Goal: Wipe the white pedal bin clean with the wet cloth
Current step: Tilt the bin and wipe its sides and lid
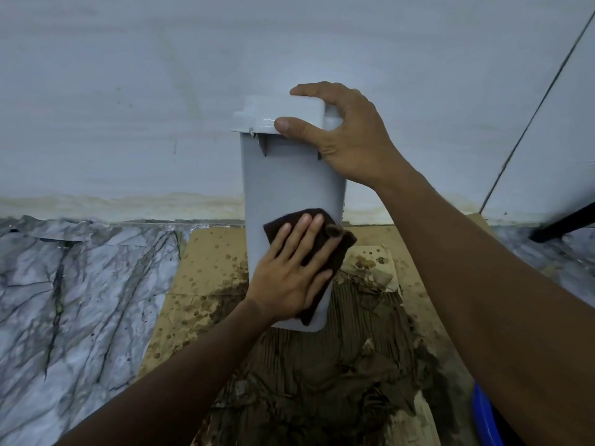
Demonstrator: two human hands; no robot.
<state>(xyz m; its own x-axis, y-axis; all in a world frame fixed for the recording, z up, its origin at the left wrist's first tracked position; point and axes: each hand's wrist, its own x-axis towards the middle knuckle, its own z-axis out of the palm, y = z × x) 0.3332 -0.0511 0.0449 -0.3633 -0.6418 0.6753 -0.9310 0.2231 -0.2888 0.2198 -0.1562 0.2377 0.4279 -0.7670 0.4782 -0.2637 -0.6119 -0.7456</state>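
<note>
The white pedal bin stands tilted in the middle of the view, its lid end up and its lower end toward me over the dirty cardboard. My right hand grips the lid at the top, thumb on the near side and fingers curled over the far edge. A dark brown cloth lies flat on the bin's lower side. My left hand presses on the cloth with straight fingers, and part of the cloth pokes out to the right of the fingers.
Soaked, mud-stained cardboard lies under the bin on a marble-patterned floor. A pale wall rises right behind. A black bar crosses the right side, and a blue object shows at the bottom right.
</note>
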